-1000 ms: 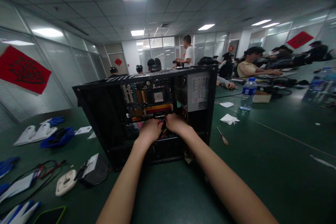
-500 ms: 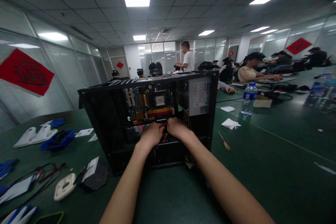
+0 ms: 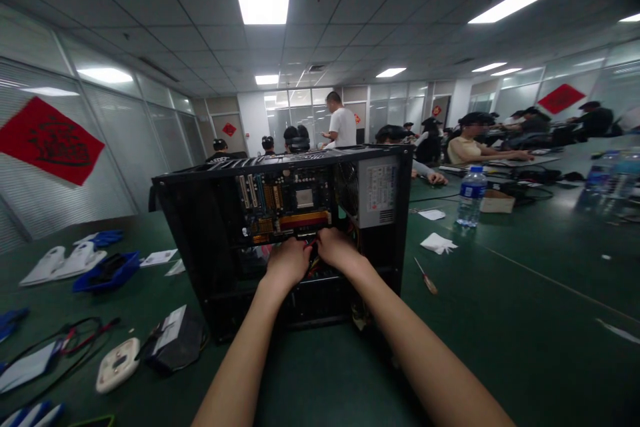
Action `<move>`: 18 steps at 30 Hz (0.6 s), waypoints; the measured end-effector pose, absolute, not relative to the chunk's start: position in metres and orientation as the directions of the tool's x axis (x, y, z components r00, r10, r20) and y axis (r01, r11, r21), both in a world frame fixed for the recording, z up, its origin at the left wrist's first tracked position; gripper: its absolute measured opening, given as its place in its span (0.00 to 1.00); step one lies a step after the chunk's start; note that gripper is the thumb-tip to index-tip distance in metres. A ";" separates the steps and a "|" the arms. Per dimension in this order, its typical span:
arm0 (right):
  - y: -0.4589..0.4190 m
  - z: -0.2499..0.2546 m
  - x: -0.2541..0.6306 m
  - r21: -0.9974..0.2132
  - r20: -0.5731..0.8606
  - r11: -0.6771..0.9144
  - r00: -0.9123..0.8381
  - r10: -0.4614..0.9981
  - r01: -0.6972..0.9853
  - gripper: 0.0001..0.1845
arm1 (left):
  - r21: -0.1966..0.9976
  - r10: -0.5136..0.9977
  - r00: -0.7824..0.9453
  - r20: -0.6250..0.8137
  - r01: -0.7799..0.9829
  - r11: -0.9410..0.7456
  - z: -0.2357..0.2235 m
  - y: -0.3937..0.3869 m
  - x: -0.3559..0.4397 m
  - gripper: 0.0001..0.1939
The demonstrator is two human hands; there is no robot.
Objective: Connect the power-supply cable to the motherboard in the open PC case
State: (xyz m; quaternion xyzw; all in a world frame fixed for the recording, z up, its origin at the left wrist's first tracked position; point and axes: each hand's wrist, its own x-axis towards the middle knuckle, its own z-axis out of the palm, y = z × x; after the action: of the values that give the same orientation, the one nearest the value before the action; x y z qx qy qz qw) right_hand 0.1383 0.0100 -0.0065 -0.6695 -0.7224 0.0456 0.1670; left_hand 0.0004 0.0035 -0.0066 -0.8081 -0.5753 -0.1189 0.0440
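Note:
An open black computer case stands on the green table, its inside facing me. Both hands reach into it, just below the motherboard. My left hand and my right hand are close together, fingers curled around thin red and dark cables. Where exactly each fingertip grips is hard to make out. More coloured wires hang under the hands. Up to the right sits the silver power supply with its label and fan.
On the left lie a blue tray, white gloves, a dark boxy unit, a cream-coloured object and cables. To the right are a screwdriver, crumpled tissue and a water bottle. Several people work at tables behind.
My hands stay at the same cables inside the case, with barely any movement. The view has tilted up slightly. A standing person in the background has shifted left.

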 end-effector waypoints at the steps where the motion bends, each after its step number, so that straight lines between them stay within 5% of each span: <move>1: 0.010 -0.007 0.138 -0.285 0.188 0.103 -0.049 0.981 0.953 0.17 | 0.067 0.920 0.307 0.245 0.941 -0.332 -0.007 0.003 0.000 0.20; 18: 0.019 -0.011 0.141 -0.261 0.165 0.104 -0.062 0.984 0.960 0.17 | 0.142 0.930 0.307 0.201 0.931 -0.337 -0.004 0.001 0.001 0.19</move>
State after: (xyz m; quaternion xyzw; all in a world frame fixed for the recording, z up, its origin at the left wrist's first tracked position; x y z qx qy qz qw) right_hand 0.1415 0.0186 -0.0110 -0.6680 -0.7276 0.0407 0.1510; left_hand 0.0010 0.0015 -0.0043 -0.8083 -0.5756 -0.1239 0.0005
